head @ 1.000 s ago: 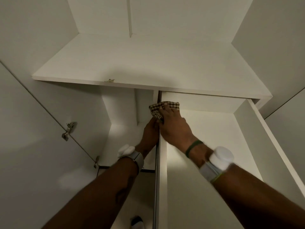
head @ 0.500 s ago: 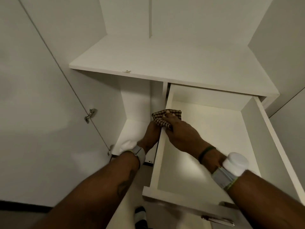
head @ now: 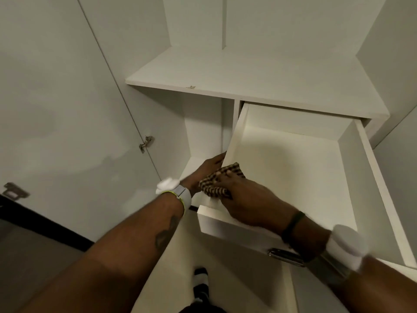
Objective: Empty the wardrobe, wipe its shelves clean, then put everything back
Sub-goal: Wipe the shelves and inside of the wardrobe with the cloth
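Observation:
The white wardrobe has a bare shelf (head: 259, 75) above a pulled-out, empty drawer (head: 372, 177). My right hand (head: 248, 202) holds a brown checked cloth (head: 213, 188) bunched over the rim of the drawer's left wall, near its front corner. Just outside that wall is my left hand (head: 206, 167), lying against the drawer's outer side. Its fingertips are hidden behind the wall.
The open wardrobe door (head: 67, 109) stands at the left with a metal hinge (head: 146, 143). A metal handle (head: 284, 257) sits on the drawer front, under my right wrist. My socked foot (head: 200, 281) is on the floor below.
My right hand and the cloth have slid along the drawer's left wall from the back toward the front corner. My left hand followed outside the wall. The view has tipped downward.

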The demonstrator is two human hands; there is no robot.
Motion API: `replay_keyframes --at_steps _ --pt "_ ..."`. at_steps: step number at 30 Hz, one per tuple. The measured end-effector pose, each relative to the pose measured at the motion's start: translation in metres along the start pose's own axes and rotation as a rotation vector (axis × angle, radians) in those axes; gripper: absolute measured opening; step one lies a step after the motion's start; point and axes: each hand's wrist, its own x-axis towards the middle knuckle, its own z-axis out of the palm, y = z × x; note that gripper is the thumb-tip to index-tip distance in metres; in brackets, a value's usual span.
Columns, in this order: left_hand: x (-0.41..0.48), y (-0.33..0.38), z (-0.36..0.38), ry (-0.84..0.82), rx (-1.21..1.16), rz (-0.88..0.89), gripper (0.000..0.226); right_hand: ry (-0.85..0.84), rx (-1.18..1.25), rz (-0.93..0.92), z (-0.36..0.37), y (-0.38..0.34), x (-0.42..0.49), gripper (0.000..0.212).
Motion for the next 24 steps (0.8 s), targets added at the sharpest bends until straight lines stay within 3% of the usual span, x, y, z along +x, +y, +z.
replay_keyframes --at_steps 4,8,12,14,20,24 --pt "-0.016 0.01 -0.001 -0.013 -0.069 -0.23 0.039 -0.164 -0.003 0.027 -0.009 -0.011 -0.024 0.036" --pt "-0.017 0.025 -0.006 0.052 -0.134 -0.273 0.048 -0.005 -0.026 0.062 -0.006 -0.031 -0.017 0.028" --pt "-0.012 0.045 0.009 0.043 -0.024 -0.365 0.071 -0.058 -0.338 0.038 0.051 -0.056 -0.045 0.061" --pt "-0.009 0.05 0.023 0.106 0.166 -0.334 0.072 -0.05 -0.366 0.128 0.055 -0.041 -0.062 0.064" --pt "-0.013 0.04 0.04 0.246 0.323 -0.178 0.06 0.168 -0.425 0.429 0.054 0.008 -0.124 0.067" --pt "-0.014 0.038 0.039 0.259 0.382 -0.148 0.057 0.285 -0.424 0.34 0.081 -0.018 -0.101 0.066"
